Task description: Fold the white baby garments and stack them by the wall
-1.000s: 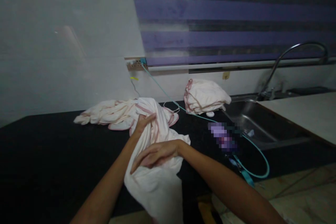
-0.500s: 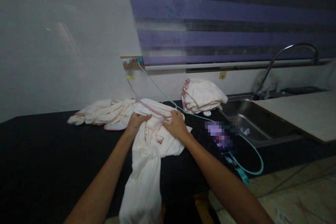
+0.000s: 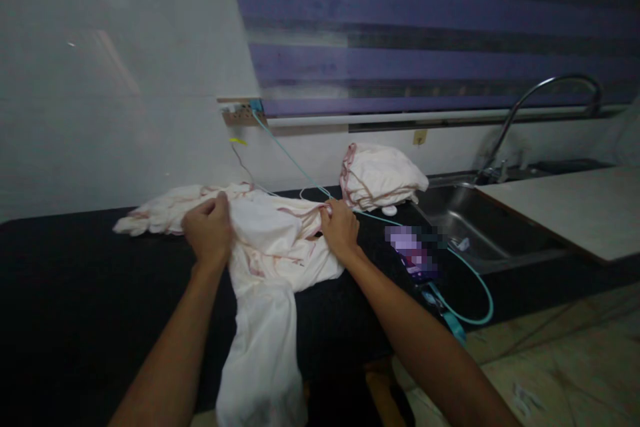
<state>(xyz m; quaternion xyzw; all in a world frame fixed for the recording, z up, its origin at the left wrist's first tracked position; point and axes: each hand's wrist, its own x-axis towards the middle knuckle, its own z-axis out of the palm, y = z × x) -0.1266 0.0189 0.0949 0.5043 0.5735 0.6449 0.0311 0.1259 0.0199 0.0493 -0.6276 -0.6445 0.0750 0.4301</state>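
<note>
Head view's got both hands on a white cloth with pinkish trim, bunched on the dark desk, one end draping over the front edge. Left hand has its fingers curled tight on the left side; right hand has fingers pinched together on the trimmed edge. Phone near the sink is pixelated, so can't read anything on it.
</note>
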